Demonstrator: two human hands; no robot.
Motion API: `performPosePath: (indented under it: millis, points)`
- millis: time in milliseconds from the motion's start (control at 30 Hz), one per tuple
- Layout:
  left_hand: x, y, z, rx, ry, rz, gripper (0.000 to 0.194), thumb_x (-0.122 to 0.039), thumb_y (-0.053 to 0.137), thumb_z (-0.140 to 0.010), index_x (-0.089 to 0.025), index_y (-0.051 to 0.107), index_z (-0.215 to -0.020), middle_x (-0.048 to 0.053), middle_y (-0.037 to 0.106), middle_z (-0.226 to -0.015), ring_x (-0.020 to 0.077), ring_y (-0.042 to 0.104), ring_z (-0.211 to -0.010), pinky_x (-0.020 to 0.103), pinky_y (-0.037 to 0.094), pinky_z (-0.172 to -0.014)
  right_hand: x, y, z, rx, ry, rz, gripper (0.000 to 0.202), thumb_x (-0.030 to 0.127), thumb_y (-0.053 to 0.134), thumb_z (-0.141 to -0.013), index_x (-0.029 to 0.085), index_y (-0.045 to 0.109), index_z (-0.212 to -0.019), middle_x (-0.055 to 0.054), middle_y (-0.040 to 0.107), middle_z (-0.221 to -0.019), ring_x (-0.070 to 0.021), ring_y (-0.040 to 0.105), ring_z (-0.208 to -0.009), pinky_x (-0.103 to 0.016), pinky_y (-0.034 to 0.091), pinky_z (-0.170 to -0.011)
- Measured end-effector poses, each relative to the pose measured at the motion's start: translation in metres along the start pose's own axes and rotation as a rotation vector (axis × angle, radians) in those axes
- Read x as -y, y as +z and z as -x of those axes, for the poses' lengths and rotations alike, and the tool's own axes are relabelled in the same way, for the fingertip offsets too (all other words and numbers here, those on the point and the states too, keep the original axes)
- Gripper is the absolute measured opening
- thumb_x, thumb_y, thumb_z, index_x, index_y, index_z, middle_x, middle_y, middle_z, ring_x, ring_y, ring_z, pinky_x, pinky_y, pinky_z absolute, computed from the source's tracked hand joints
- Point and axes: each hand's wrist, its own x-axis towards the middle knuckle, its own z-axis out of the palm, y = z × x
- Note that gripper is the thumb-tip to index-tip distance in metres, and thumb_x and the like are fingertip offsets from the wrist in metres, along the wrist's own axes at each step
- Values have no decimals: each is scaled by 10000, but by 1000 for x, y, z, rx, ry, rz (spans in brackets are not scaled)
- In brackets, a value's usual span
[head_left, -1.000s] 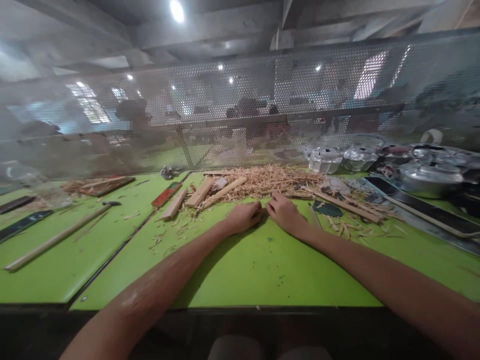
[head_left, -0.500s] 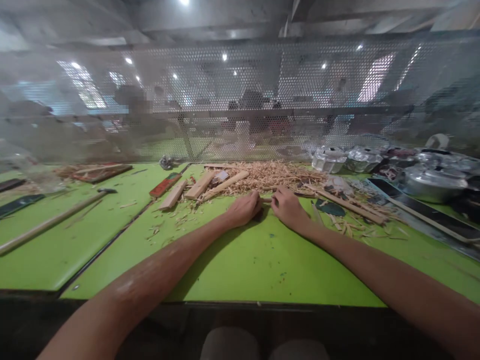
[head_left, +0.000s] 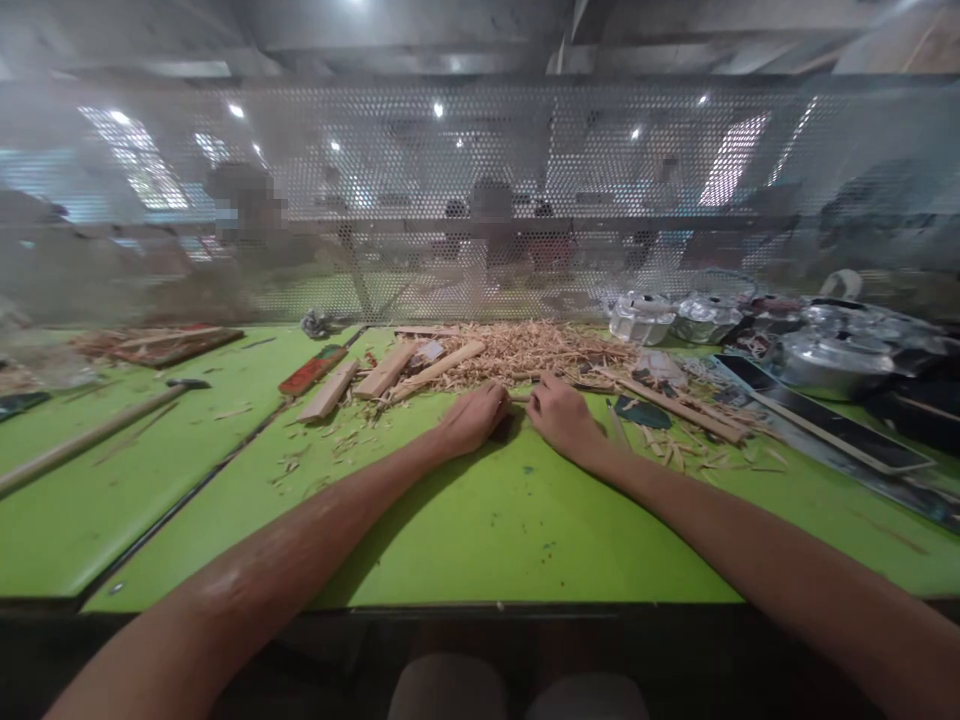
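Note:
My left hand (head_left: 474,416) is closed near the middle of the green tabletop (head_left: 480,540). My right hand (head_left: 564,418) sits just to the right of it, fingers curled in a pinch. A thin wooden stick (head_left: 519,398) bridges the small gap between the two hands, and its ends are hidden in my fingers. Right behind my hands lies a heap of pale wood shavings (head_left: 540,350). A narrow tool-like piece (head_left: 618,424) and a dark green flat piece (head_left: 643,413) rest beside my right hand.
Flat wood pieces (head_left: 385,370) and a red block (head_left: 311,371) lie to the left. Farther left is a hammer (head_left: 112,430). A long wood strip (head_left: 675,405), a dark tablet-like panel (head_left: 821,412) and several shiny metallic containers (head_left: 832,360) are at right. A perforated screen (head_left: 450,270) stands behind.
The whole scene has shifted slightly left in view as the camera turned a little right. My hands keep nearly the same pose around the stick.

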Motion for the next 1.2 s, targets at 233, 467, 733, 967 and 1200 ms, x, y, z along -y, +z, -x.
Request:
performPosePath:
  millis: [233, 467, 733, 967, 1200]
  points:
    - [-3, -2, -1, 20, -48, -32, 194, -299, 518, -1271, -259, 668, -1154, 138, 805, -1244, 316, 793, -1144, 441, 663, -1022, 16, -9, 0, 63, -82, 4, 220, 36, 696, -1142, 161, 871, -1095, -159, 791, -1128, -323, 789, -1125, -407, 677, -1035]
    - [-5, -6, 0, 61, -38, -86, 281, -338, 448, -1303, -246, 673, -1162, 179, 813, -1297, 319, 798, -1110, 436, 661, -969, 10, -6, 1, 50, 89, 132, 252, -21, 708, -1039, 182, 817, -936, -174, 799, -1154, -299, 752, -961, -386, 646, -814]
    - [-12, -13, 0, 135, -94, -151, 296, -370, 449, -1317, -231, 707, -1272, 203, 871, -1294, 353, 851, -1149, 443, 653, -973, 22, -5, -4, 147, -48, 55, 211, 101, 676, -1173, 175, 867, -1121, -161, 807, -1206, -311, 779, -1141, -399, 662, -1050]
    - [-19, -20, 2, 192, -95, -185, 343, -421, 454, -1331, -223, 731, -1371, 199, 908, -1305, 358, 873, -1179, 412, 616, -971, 23, -12, -6, 242, 179, 138, 263, 159, 643, -1189, 116, 901, -1223, -228, 796, -1400, -298, 760, -1108, -368, 550, -886]
    - [-22, -25, 3, 183, -94, -158, 311, -421, 499, -1305, -236, 746, -1343, 191, 919, -1301, 362, 875, -1128, 408, 587, -918, 23, -12, -6, 191, -65, 20, 246, 122, 655, -1177, 161, 898, -1182, -173, 822, -1289, -271, 729, -1082, -369, 596, -971]
